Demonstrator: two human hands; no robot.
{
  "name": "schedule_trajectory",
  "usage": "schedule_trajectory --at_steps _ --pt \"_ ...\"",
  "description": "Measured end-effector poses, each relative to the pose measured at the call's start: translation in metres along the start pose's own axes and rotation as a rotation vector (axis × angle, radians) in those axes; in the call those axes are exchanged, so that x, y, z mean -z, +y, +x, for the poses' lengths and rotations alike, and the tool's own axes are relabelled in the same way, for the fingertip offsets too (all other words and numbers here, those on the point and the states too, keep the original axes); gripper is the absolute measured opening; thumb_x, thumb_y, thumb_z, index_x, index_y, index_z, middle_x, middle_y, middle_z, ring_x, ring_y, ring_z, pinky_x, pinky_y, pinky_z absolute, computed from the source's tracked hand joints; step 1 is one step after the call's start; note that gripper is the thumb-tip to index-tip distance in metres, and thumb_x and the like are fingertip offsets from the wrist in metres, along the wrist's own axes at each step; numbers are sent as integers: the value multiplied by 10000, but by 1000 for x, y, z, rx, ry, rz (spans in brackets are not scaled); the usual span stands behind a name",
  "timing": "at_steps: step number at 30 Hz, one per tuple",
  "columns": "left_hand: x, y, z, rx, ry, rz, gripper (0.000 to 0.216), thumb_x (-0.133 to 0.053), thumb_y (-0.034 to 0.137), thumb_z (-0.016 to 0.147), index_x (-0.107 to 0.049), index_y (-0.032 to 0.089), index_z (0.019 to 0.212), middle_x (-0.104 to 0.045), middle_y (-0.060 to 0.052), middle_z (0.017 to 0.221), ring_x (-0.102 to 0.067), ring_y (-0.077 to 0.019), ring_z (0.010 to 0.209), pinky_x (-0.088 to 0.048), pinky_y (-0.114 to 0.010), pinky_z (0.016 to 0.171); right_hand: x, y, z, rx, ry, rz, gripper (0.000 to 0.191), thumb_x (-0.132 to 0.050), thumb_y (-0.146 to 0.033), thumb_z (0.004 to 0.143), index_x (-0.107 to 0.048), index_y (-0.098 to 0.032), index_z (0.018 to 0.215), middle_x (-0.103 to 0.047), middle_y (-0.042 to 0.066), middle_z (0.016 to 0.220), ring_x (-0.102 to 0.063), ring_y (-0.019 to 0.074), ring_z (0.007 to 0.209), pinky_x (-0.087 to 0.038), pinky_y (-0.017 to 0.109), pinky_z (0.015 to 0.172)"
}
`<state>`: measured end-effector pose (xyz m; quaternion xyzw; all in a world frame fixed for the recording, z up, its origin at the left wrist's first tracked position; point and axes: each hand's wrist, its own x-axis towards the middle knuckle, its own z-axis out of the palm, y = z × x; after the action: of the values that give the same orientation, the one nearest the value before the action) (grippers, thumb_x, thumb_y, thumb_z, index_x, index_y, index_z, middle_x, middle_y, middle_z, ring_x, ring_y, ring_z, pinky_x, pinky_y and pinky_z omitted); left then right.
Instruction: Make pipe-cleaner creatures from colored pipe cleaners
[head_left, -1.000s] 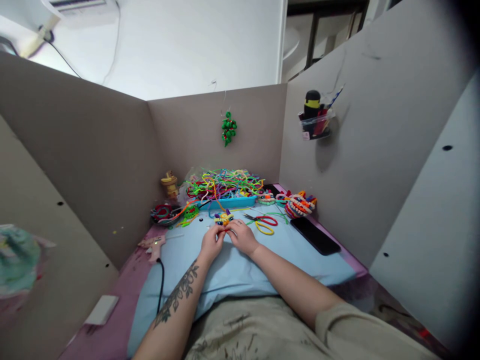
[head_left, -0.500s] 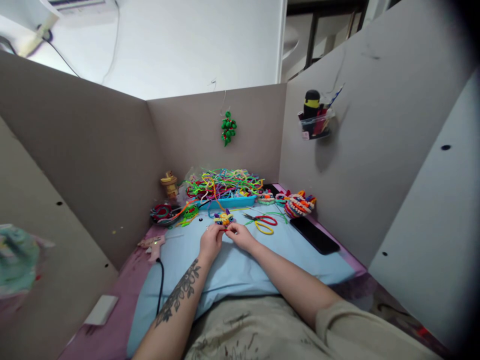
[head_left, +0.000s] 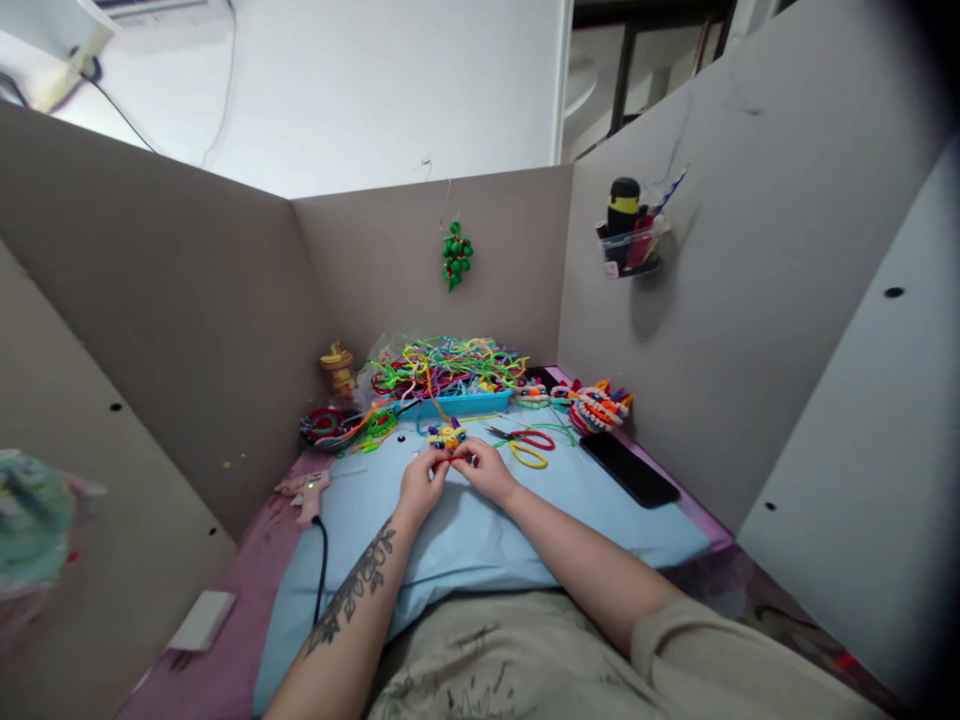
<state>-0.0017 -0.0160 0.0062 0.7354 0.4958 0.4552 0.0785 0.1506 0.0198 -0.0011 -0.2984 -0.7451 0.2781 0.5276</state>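
My left hand and my right hand meet over the middle of the blue cloth. Both are closed, pinching a small red strip between their fingertips; it looks like a fuzzy craft stem, though the fingers cover most of it. Right behind the fingertips lies a small yellow craft figure with purple and blue bits. Whether the fingers touch this figure I cannot tell. Scissors with red and yellow handles lie open to the right of my right hand.
A blue tray heaped with colourful stems stands at the back. On the left are a pink glue gun with a black cord and a green figure. A black phone and a striped woven piece lie right. Grey panels enclose the table.
The fingers have shifted slightly around the red strip, with the hands staying in the same place. The yellow figure and the scissors have not moved.
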Motion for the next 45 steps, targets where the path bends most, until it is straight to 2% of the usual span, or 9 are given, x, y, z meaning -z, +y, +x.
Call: schedule_trajectory --at_steps 11,15,20,24,28,32,35,39,45 --pt "3 6 -4 -128 -13 193 158 -469 231 831 -626 213 825 -627 -56 809 -570 -184 825 -434 -305 761 0 6 2 -272 -71 263 116 -628 -239 624 -554 -159 583 -482 -44 512 -420 89 501 -337 213 492" --pt "-2 5 -1 4 39 -26 149 -531 250 792 -622 208 903 -656 -59 901 -598 -175 833 -462 -284 700 -2 6 5 -412 -37 442 147 -631 -289 621 -543 -172 618 -434 -58 474 -340 67 406 -253 201 395" --pt "-4 -1 4 207 55 -325 344 -612 269 715 -593 186 1048 -666 -68 943 -625 -180 836 -489 -270 658 -4 6 7 -529 -16 627 197 -637 -333 621 -512 -186 660 -394 -67 480 -298 60 387 -178 189 361" --pt "0 -3 6 203 25 -374 217 -583 333 746 -663 172 866 -662 -73 924 -608 -187 874 -484 -298 755 -6 6 4 -453 -126 523 226 -607 -390 681 -531 -177 671 -391 -72 470 -305 62 397 -225 194 388" --pt "-2 -6 7 191 6 -400 213 -555 332 764 -658 160 835 -666 -69 886 -607 -183 853 -478 -312 790 -9 8 3 -296 -159 307 227 -564 -361 729 -537 -163 623 -463 -46 530 -408 83 492 -330 209 484" --pt "-7 -10 4 182 52 -268 202 -545 320 778 -648 171 867 -676 -56 842 -619 -176 777 -490 -309 735 -9 7 3 -210 -51 174 115 -543 -269 734 -579 -162 749 -566 -15 664 -508 114 617 -409 239 596" --pt "-8 -10 1 90 48 -104 178 -555 305 782 -656 202 885 -680 -53 898 -621 -178 811 -485 -307 747 -6 5 3 -136 3 127 167 -550 -234 737 -592 -168 885 -610 13 782 -547 127 685 -432 248 635" --pt "-7 -6 -1 4 6 20 160 -548 289 795 -660 223 887 -685 -51 894 -620 -180 820 -476 -306 758 -1 4 2 -48 16 -32 87 -535 -203 760 -617 -171 760 -591 16 731 -532 131 673 -422 246 628" --pt "-7 1 -2 59 -26 21 142 -568 253 770 -637 224 891 -694 -34 867 -638 -175 758 -477 -299 720 -1 4 2 55 41 -212 127 -482 -139 770 -591 -177 717 -576 28 735 -527 159 755 -412 283 715"
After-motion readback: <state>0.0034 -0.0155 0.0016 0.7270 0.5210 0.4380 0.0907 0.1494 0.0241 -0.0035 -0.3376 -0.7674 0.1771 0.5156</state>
